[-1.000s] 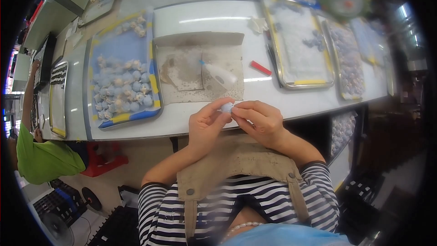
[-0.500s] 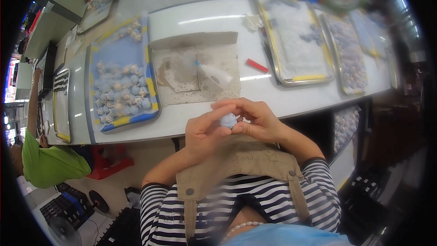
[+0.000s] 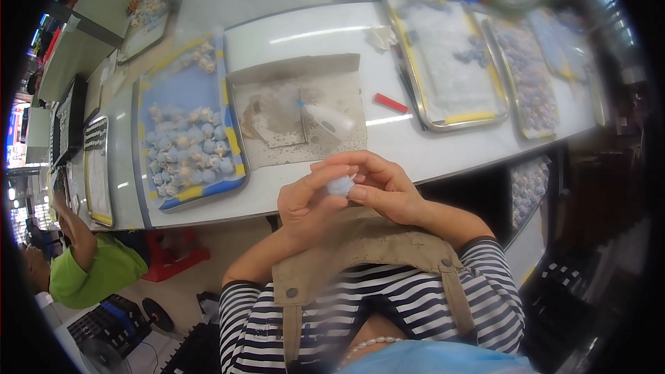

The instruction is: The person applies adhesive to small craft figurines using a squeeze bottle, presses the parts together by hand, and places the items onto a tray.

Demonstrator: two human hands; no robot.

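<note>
Between my two hands, just off the table's near edge, is a small light-blue figurine part (image 3: 340,185), rounded and partly covered by fingers. My left hand (image 3: 305,197) is closed on it from one side, thumb and fingers around it. From the other side my right hand (image 3: 388,190) grips it too, with the thumb pressed against it and the fingers arched over the top. Beyond the hands, a white squeeze bottle with a blue tip (image 3: 328,120) lies on a stained cardboard sheet (image 3: 277,156).
Left of the cardboard, a tray (image 3: 201,197) holds many similar blue pieces. A red stick-like object (image 3: 391,102) lies to the right, beside a metal tray with white lining (image 3: 454,83). Further right is another filled tray (image 3: 523,83). A person in green (image 3: 104,270) sits at far left.
The blue part has turned in my fingers, and its pale protruding bits no longer show. Both hands stay close together. At far left, the person in green has shifted an arm.
</note>
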